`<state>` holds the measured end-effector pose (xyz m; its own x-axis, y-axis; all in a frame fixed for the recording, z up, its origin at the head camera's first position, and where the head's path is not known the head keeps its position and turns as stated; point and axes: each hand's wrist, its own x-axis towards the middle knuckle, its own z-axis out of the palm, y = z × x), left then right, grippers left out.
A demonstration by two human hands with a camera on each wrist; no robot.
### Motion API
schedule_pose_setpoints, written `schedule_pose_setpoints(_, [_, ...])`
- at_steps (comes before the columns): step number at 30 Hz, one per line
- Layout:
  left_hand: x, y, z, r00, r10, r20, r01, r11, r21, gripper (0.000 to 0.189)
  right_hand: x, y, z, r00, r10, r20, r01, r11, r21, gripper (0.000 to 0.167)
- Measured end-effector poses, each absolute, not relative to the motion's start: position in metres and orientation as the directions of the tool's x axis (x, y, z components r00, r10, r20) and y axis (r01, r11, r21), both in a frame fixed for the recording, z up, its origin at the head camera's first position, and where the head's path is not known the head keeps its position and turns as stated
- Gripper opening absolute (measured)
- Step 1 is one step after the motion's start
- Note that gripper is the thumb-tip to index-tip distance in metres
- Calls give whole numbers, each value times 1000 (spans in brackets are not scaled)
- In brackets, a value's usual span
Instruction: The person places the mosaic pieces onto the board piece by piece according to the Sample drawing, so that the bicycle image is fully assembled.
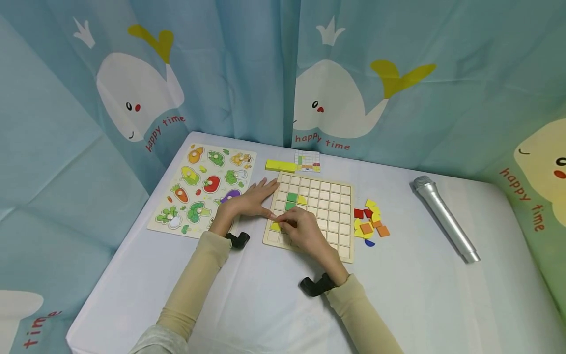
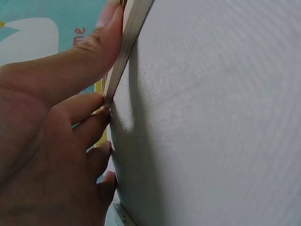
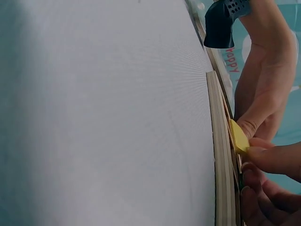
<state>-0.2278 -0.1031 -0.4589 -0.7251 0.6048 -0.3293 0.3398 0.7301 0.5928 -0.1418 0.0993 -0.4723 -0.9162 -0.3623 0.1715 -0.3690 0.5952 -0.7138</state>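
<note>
A wooden grid board lies on the table with green pieces and a yellow quarter-round piece in its squares. My left hand rests at the board's left side, fingers spread, its thumb on the edge; the left wrist view shows the thumb against the wooden rim. Over the left part of the board, my right hand pinches a yellow piece between thumb and finger, tilted close over the grid. In the head view some yellow shows below those fingertips.
Loose coloured pieces lie right of the board. Behind it are a yellow box and a pattern card. A vegetable puzzle board is at the left, a silver microphone at the right. Curtains border the table.
</note>
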Motion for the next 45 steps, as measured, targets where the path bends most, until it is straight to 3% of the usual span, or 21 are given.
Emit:
schedule_pose_setpoints(17, [-228, -101, -456, -714, 618, -330, 344, 720, 603, 103, -139, 113, -460, -930, -345, 124, -329, 635, -699, 16])
schedule_pose_setpoints(45, [-229, -105, -461, -721, 614, -321, 329, 711, 621, 106, -127, 221, -441, -955, -221, 197, -296, 760, -578, 15])
